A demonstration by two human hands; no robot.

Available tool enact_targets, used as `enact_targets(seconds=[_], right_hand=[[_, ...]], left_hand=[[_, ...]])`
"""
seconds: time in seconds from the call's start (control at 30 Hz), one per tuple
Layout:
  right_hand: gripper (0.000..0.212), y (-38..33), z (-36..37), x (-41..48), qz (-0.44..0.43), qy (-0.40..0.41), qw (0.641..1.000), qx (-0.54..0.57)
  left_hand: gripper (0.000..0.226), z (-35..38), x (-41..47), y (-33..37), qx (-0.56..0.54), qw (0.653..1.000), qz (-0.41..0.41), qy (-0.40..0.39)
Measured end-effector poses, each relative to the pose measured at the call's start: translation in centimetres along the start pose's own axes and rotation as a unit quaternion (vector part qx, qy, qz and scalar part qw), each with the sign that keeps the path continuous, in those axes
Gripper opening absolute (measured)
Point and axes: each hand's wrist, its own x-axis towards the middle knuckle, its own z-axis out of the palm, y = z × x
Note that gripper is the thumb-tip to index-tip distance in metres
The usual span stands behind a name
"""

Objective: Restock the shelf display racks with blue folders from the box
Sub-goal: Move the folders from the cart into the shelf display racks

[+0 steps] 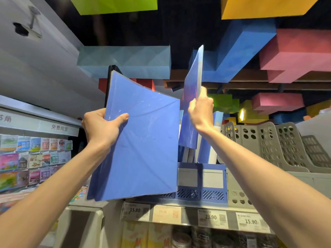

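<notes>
My left hand [102,127] grips a stack of blue folders [141,140] by its left edge and holds it up in front of the shelf. To its right, my right hand [200,110] pinches a single blue folder [194,77] upright, with its lower part down among other blue folders [207,140] standing in a blue display rack [202,183] on the top shelf. The stack hides the rack's left part. No box is in view.
Grey perforated file racks [279,145] stand to the right of the blue rack. Price tags [211,217] line the shelf edge, with goods on the shelf below. A wall rack of booklets [34,158] is at the left. Coloured blocks [295,56] hang overhead.
</notes>
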Motion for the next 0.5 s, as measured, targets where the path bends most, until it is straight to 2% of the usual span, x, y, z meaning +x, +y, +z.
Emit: enact_targets(seconds=[0.07,0.2,0.37,0.5], right_hand=[[0.04,-1.1,-0.2,1.0,-0.028,0.018,0.999,-0.02],[0.049,-2.5,0.5,1.6,-0.035,0.002,0.998,-0.057],[0.04,-3.3,0.0,1.4,-0.037,-0.009,0.997,-0.069],[0.033,-3.8,-1.8,2.7,-0.002,-0.031,0.996,-0.087]], left_hand=[[0.017,0.0,0.1,-0.1,-0.002,1.0,-0.001,0.001],[0.017,0.3,0.0,-0.5,-0.01,1.0,-0.01,0.002],[0.02,0.5,-0.2,-0.3,-0.008,1.0,-0.017,-0.003],[0.02,0.2,0.3,-0.3,-0.001,1.0,-0.006,-0.003]])
